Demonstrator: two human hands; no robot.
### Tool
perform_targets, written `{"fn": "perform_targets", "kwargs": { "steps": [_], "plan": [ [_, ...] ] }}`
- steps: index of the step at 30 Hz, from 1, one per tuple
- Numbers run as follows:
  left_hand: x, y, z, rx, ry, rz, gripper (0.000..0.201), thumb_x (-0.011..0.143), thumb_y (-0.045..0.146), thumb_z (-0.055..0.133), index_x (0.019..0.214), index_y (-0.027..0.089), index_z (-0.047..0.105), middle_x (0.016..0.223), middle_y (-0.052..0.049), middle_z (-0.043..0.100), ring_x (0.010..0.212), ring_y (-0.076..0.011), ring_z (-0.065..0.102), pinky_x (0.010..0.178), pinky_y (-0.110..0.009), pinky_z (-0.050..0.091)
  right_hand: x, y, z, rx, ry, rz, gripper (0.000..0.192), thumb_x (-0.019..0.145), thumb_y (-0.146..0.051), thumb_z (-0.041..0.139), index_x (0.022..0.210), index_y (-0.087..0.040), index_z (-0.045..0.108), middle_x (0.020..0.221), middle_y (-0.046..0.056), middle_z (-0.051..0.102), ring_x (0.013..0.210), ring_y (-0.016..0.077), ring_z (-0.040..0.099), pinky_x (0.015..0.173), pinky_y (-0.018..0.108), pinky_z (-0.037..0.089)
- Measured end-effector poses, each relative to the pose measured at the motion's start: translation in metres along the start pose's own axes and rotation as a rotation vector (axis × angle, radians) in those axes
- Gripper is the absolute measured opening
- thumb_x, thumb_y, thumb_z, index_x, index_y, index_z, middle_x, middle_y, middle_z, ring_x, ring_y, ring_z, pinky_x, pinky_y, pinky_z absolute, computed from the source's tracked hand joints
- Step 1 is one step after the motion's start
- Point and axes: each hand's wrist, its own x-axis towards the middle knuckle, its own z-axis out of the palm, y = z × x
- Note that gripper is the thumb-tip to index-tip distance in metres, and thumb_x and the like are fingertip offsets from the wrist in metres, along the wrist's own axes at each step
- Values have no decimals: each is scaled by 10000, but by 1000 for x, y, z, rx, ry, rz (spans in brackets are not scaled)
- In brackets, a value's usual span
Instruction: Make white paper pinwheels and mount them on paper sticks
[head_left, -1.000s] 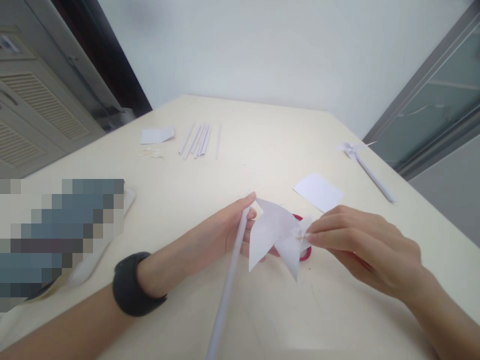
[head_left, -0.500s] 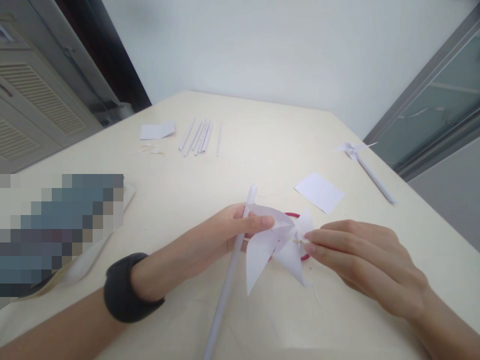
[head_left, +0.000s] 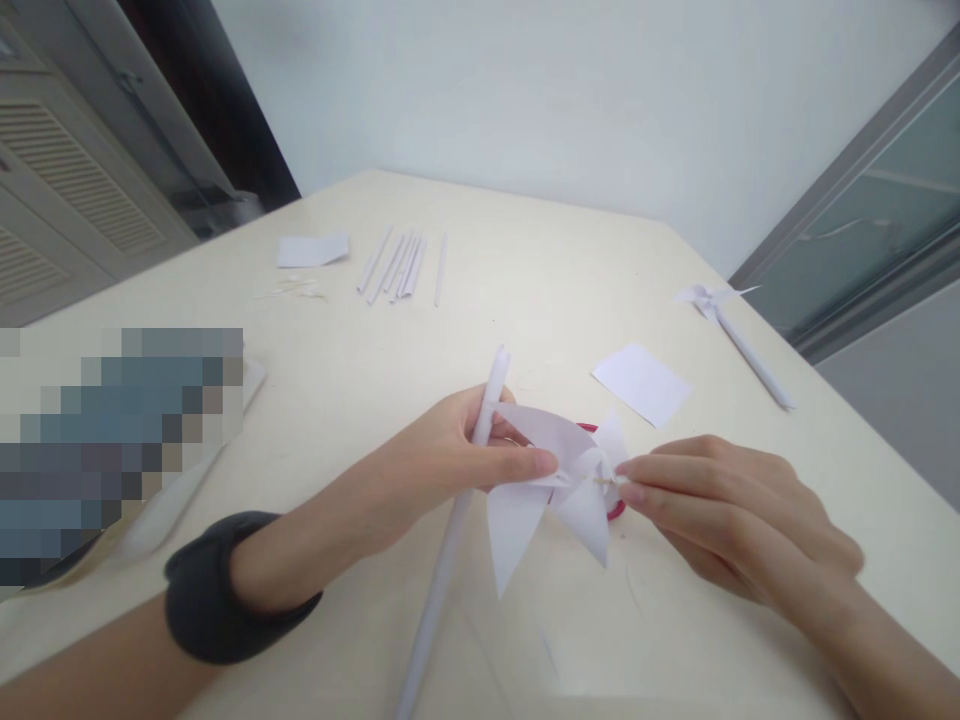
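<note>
My left hand (head_left: 480,445) is closed on a white paper pinwheel (head_left: 517,525), its thumb pressing near the centre of the blades. A long white paper tube (head_left: 439,595) passes through the same hand, slanting down toward the table's near edge. Between the thumb and fingers of my right hand (head_left: 720,510) is the end of a thin tan stick with a whitish tip, apparently a cotton swab (head_left: 603,481), which pokes out of the pinwheel's middle. Behind the blades lies a red loop (head_left: 616,511), mostly hidden.
On the table (head_left: 525,260) lie a square paper sheet (head_left: 643,385), a finished-looking pinwheel on a tube (head_left: 752,355), several rolled paper tubes (head_left: 397,265), a paper stack (head_left: 313,250) and several small swabs (head_left: 300,288). A blurred-out item (head_left: 112,450) is at left.
My left hand has shifted slightly up, its thumb now further across the pinwheel's centre. The tube's top has moved slightly up and left. My right hand keeps its pinch. The view has shifted slightly.
</note>
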Motion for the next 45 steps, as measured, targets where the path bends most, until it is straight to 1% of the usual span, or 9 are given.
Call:
{"fn": "perform_targets", "kwargs": {
  "steps": [4,8,13,20,24,27,31,39,45],
  "plan": [
    [1,-1,-1,117,98,-22,317,712,332,707,732,185,427,605,77,475,557,-72,414,504,-193,283,-2,0,2,26,11,-3,332,658,38,662,951,-110,611,969,88,675,844,186,617,611,281,499],
    [0,0,1,245,184,-2,311,725,359,683,770,186,429,628,69,488,575,-82,434,522,-204,328,1,-2,4,3,3,-10,287,666,35,657,925,-81,612,917,95,675,814,184,612,607,282,494],
    [-1,-3,2,303,199,36,310,729,399,673,822,190,464,689,48,566,622,-101,522,533,-205,383,4,-2,4,-44,-54,-30,170,761,-21,592,915,-91,602,876,86,683,820,182,603,606,277,481],
    [-2,-7,3,455,285,109,326,711,454,672,853,223,490,684,57,566,625,-118,547,507,-202,389,6,-3,5,-38,-81,-14,139,800,-51,551,917,-115,592,902,75,686,845,172,602,624,268,477],
    [-3,-10,3,544,319,118,311,714,469,656,854,238,503,682,44,591,645,-158,586,503,-226,422,7,-4,7,-49,-77,-14,142,814,-65,532,928,-128,587,891,63,685,827,159,603,615,263,467],
    [-4,-12,4,500,303,83,294,734,474,628,852,245,486,659,41,620,609,-182,625,505,-254,468,7,-5,8,-55,-75,-11,145,822,-68,519,934,-131,587,886,63,686,832,162,606,602,263,462],
    [-6,-11,8,394,277,42,270,756,453,607,867,253,463,656,51,655,489,-174,633,450,-261,493,8,-7,9,-57,-91,7,137,828,-76,518,922,-147,588,901,58,687,830,159,604,608,266,464],
    [-9,8,15,420,313,-36,274,742,423,617,836,236,442,619,37,651,432,-182,616,401,-264,471,13,-14,7,-30,-51,27,86,815,-79,548,862,-130,599,868,70,694,828,159,617,609,261,481],
    [-11,6,15,392,283,-8,276,756,437,612,843,230,452,590,37,634,426,-167,609,393,-250,471,19,-15,5,-39,-65,7,153,864,-78,464,841,-127,607,861,76,701,805,158,625,601,267,491]
  ]
}}
